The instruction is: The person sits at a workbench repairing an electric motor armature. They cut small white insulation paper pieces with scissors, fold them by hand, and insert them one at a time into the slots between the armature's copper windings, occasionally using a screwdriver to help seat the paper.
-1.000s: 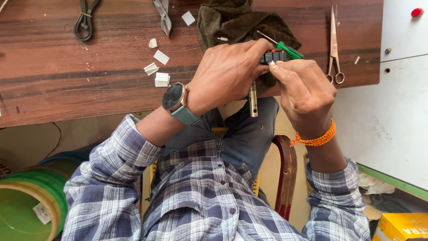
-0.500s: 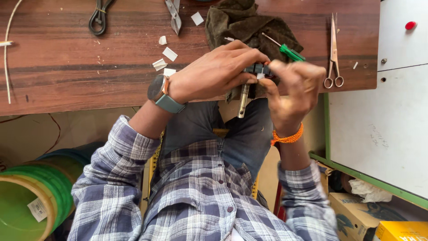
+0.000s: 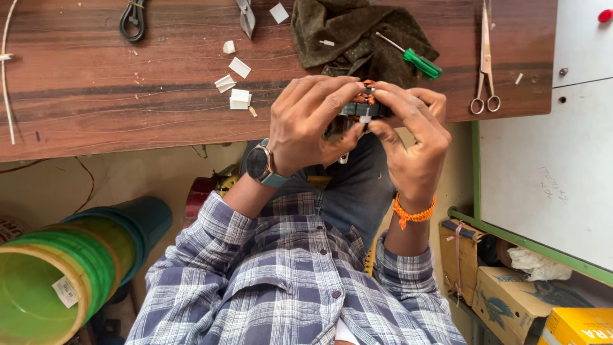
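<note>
left hand (image 3: 311, 121) + right hand (image 3: 408, 131) | grip small, possibly copper-wound part (image 3: 362, 105) | above table (image 3: 96, 96)

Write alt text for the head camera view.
Both hands, left hand and right hand, grip a small dark part with copper windings over the edge of a wooden bench. On the bench lie a green-handled screwdriver, scissors and a dark cloth.

A small repair workshop: worn wooden workbench (image 3: 128, 96) with scissors (image 3: 485, 64), green-handled screwdriver (image 3: 415, 59), pliers (image 3: 132, 19), paper scraps (image 3: 237, 83).
</note>
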